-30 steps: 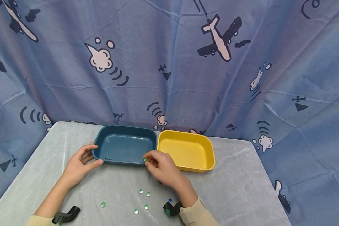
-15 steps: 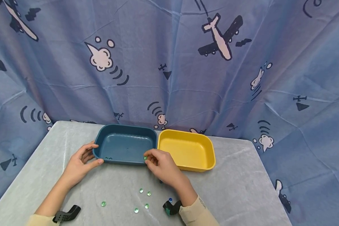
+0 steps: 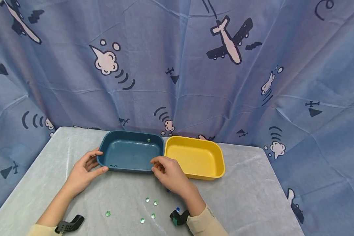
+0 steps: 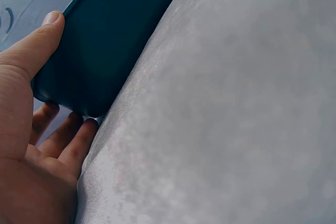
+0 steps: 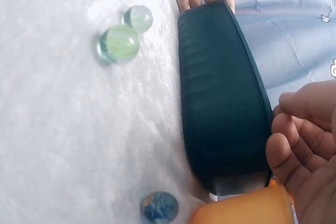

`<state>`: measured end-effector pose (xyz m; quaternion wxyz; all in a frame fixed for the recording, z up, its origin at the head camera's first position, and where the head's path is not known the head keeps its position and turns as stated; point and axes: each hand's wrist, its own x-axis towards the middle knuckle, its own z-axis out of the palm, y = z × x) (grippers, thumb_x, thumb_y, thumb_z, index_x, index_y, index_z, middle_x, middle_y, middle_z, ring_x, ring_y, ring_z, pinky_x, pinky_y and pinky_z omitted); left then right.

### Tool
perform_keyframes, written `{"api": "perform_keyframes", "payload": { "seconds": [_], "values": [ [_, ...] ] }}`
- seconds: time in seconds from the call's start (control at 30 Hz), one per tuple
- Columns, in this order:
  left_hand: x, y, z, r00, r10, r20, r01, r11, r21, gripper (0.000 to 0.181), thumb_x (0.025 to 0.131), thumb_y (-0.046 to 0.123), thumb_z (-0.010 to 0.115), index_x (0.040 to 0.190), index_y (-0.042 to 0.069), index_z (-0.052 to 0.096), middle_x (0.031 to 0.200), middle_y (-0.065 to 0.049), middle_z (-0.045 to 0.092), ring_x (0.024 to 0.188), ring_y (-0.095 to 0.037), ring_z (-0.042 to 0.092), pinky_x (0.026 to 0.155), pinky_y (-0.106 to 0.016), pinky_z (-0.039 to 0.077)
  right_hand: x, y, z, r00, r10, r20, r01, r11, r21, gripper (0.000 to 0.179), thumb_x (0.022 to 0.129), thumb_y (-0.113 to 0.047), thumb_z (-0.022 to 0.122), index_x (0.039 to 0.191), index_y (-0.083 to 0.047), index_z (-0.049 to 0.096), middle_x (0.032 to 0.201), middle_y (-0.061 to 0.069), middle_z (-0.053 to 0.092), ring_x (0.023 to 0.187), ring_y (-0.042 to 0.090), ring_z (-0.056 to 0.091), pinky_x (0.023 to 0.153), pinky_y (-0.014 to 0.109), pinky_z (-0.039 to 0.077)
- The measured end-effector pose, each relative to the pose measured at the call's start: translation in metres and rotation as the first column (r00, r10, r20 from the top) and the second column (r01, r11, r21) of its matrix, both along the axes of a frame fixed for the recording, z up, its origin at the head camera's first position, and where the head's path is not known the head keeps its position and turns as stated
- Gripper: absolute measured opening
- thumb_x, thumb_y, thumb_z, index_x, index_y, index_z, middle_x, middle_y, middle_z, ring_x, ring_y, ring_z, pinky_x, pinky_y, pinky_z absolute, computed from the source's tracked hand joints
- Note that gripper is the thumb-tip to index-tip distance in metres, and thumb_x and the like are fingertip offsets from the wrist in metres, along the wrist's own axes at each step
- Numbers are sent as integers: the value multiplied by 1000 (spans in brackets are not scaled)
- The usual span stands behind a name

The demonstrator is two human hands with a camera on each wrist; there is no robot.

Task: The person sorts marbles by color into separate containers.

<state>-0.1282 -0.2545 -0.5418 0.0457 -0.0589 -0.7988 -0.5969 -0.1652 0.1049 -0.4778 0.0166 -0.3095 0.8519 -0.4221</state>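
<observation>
My left hand (image 3: 84, 172) grips the left end of a dark blue plastic tray (image 3: 132, 168), thumb at the front corner and fingers about the end wall. In the left wrist view the thumb (image 4: 44, 40) lies against the tray's rim. My right hand (image 3: 171, 173) hovers at the tray's front right rim, fingers loosely bent with nothing seen between them. Inside the tray a green marble (image 3: 148, 140) is near the back wall. Small marbles (image 3: 113, 166) lie by the front left corner, partly hidden by the wall.
A yellow tray (image 3: 218, 170) stands against the blue tray's right side. Several green marbles (image 3: 153, 216) are scattered on the grey cloth in front. Blue marbles (image 3: 178, 209) lie near the right wrist. A patterned curtain (image 3: 177, 65) hangs behind the table.
The right hand has let go of the green marble it pinched over the front rim. That marble is now at the tray's back right. Both hands stay nearly in place.
</observation>
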Motion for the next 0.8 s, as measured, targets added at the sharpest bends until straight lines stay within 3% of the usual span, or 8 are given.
{"api": "perform_keyframes", "payload": {
  "seconds": [0.8],
  "values": [
    [1,-1,2,1000,5,17,-5,1000,3,63,100,12,84,152,0,51,173,-27,31,127,13,49,98,-10,54,4,-1,1,999,10,-36,-10,1000,1,17,103,-5,76,120,-3,76,92,-7,65,80,10,57,68,22,54]
  ]
}}
